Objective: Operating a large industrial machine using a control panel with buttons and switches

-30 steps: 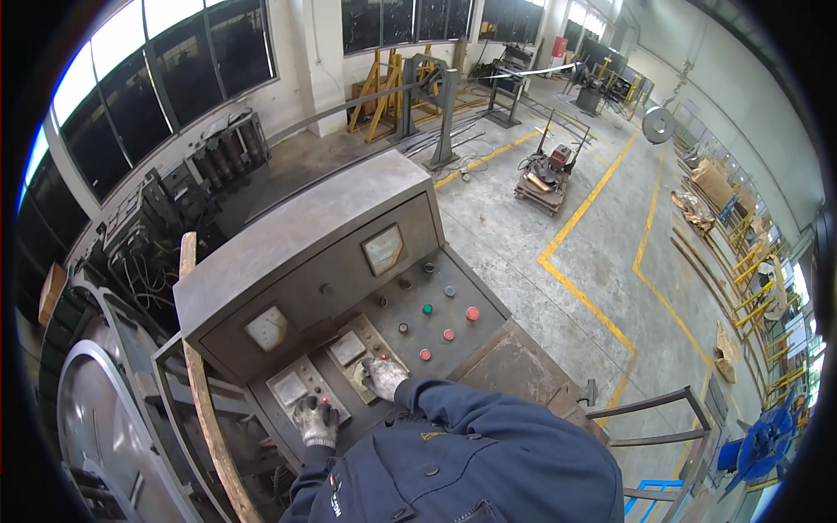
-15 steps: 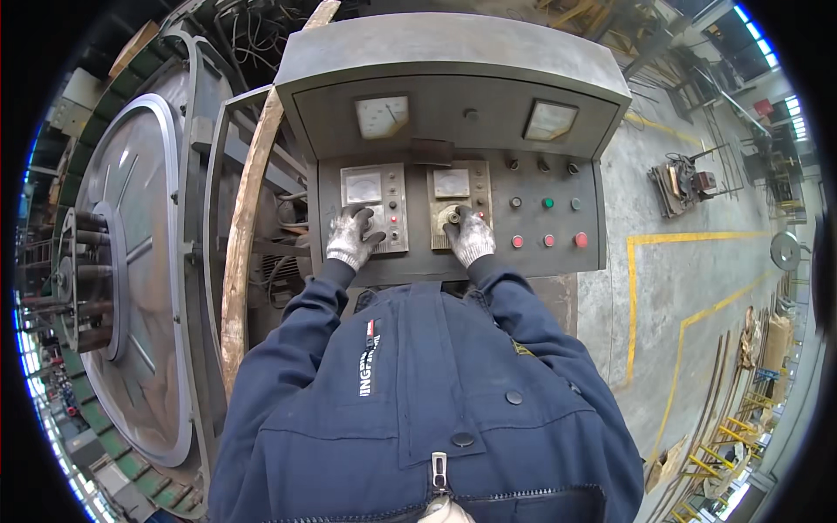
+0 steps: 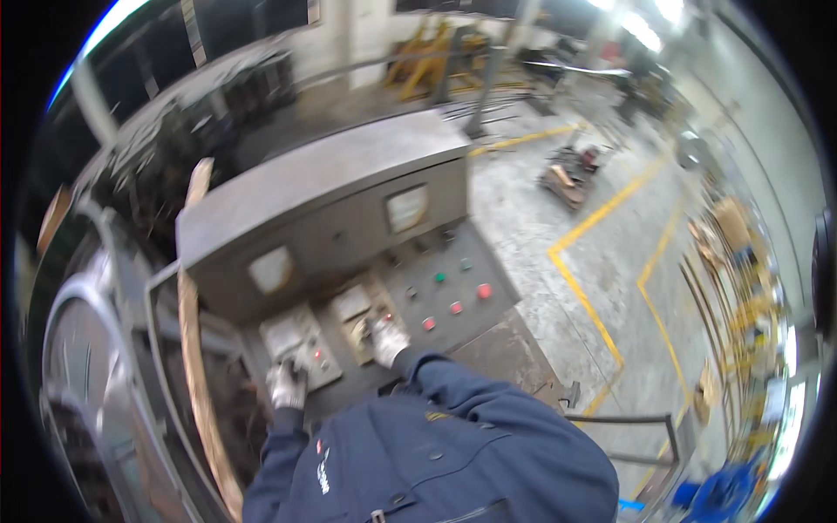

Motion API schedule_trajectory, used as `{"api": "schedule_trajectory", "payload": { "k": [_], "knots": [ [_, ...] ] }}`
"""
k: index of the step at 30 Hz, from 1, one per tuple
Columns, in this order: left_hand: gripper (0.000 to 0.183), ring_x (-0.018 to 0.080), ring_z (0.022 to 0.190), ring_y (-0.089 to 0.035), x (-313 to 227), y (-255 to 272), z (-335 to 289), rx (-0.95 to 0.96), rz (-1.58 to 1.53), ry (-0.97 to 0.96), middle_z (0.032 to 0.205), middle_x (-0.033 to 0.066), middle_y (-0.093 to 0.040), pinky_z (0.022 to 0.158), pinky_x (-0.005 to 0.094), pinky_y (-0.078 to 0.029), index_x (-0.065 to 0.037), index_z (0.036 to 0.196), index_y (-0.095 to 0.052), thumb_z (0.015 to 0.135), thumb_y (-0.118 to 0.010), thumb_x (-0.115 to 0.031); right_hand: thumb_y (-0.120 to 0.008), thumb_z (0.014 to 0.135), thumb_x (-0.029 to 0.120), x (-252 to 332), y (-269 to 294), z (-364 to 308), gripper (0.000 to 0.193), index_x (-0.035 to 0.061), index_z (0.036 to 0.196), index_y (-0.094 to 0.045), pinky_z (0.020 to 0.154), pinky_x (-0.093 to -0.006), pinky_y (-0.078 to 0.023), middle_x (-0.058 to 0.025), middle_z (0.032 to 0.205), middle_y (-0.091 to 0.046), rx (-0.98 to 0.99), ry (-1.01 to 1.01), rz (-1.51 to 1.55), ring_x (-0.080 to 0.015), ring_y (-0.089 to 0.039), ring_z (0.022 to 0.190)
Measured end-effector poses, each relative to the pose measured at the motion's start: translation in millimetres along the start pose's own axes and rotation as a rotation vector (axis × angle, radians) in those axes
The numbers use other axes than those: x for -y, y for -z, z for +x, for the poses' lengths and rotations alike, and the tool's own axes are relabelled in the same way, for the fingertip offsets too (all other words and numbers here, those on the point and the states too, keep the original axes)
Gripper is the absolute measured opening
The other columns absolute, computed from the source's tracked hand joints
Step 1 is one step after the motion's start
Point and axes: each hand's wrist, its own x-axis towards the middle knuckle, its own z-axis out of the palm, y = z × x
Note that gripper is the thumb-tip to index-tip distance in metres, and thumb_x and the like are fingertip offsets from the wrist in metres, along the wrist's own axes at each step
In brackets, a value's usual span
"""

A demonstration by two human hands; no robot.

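1. See wood pole (image 3: 192, 349) aslant, just L of grey ctrl desk (image 3: 323, 193).
2. Have gloved L hand (image 3: 286, 385) at lower L of L meter module (image 3: 301, 349) on desk, fingers bent; can't tell if gripping, too blurry.
3. Have gloved R hand (image 3: 388, 340) on R meter module (image 3: 353, 303), fingers by its round dial (image 3: 358, 332); can't tell if gripping, blurred too.
4. Find red btns (image 3: 455, 308) + green btn (image 3: 440, 278) on desk, R of R hand.
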Motion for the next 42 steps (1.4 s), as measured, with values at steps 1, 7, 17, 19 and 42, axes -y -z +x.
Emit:
{"api": "schedule_trajectory", "payload": {
  "k": [1, 7, 17, 19, 42],
  "knots": [
    [0.033, 0.0407, 0.102, -0.060, -2.5, -5.1, -0.6, -0.054, -0.026, -0.023, 0.102, 0.0201, -0.066, 0.094, 0.0509, -0.048, -0.007, 0.105, -0.070, 0.079, -0.076, -0.026, -0.068, 0.092, 0.026, -4.1, -9.3, 0.8, 0.044, 0.0049, 0.130, -0.059, 0.089, -0.0506, -0.055, -0.0233, 0.107, -0.070, -0.129, 0.006, 0.110, -0.0409, -0.068, 0.101],
    [0.033, 0.0425, 0.116, -0.055, -11.6, 2.3, 5.1, -0.009, -0.029, -0.010, 0.117, 0.0221, -0.063, 0.103, 0.0530, -0.044, -0.007, 0.105, -0.071, 0.080, -0.074, -0.027, -0.068, 0.092, 0.024, 15.5, 28.3, -11.1, 0.037, 0.0069, 0.125, -0.062, 0.085, -0.0518, -0.057, -0.0228, 0.106, -0.073, -0.057, -0.084, 0.180, -0.0403, -0.072, 0.098],
    [0.032, 0.0420, 0.113, -0.056, -10.9, 2.9, 1.7, -0.066, 0.020, -0.043, 0.114, 0.0228, -0.062, 0.102, 0.0527, -0.046, -0.005, 0.103, -0.071, 0.079, -0.074, -0.024, -0.067, 0.093, 0.025, 20.1, 29.0, -14.5, 0.042, 0.0071, 0.131, -0.060, 0.086, -0.0513, -0.057, -0.0231, 0.108, -0.072, -0.056, -0.083, 0.172, -0.0400, -0.072, 0.100],
    [0.032, 0.0420, 0.113, -0.056, -13.2, 4.7, 2.5, -0.035, 0.007, -0.021, 0.114, 0.0232, -0.061, 0.101, 0.0525, -0.046, -0.004, 0.104, -0.071, 0.079, -0.074, -0.025, -0.067, 0.093, 0.025, 17.4, 25.7, -12.8, 0.043, 0.0073, 0.131, -0.060, 0.086, -0.0511, -0.057, -0.0230, 0.109, -0.073, -0.045, -0.089, 0.175, -0.0398, -0.072, 0.100],
    [0.036, 0.0420, 0.112, -0.058, -17.8, 22.2, -3.8, 0.019, 0.031, 0.003, 0.118, 0.0208, -0.062, 0.096, 0.0528, -0.050, -0.009, 0.111, -0.067, 0.083, -0.074, -0.029, -0.070, 0.091, 0.032, 16.4, 19.0, -5.2, 0.039, 0.0048, 0.119, -0.066, 0.086, -0.0509, -0.057, -0.0222, 0.106, -0.073, -0.122, 0.010, 0.114, -0.0416, -0.071, 0.099]
  ]
}}
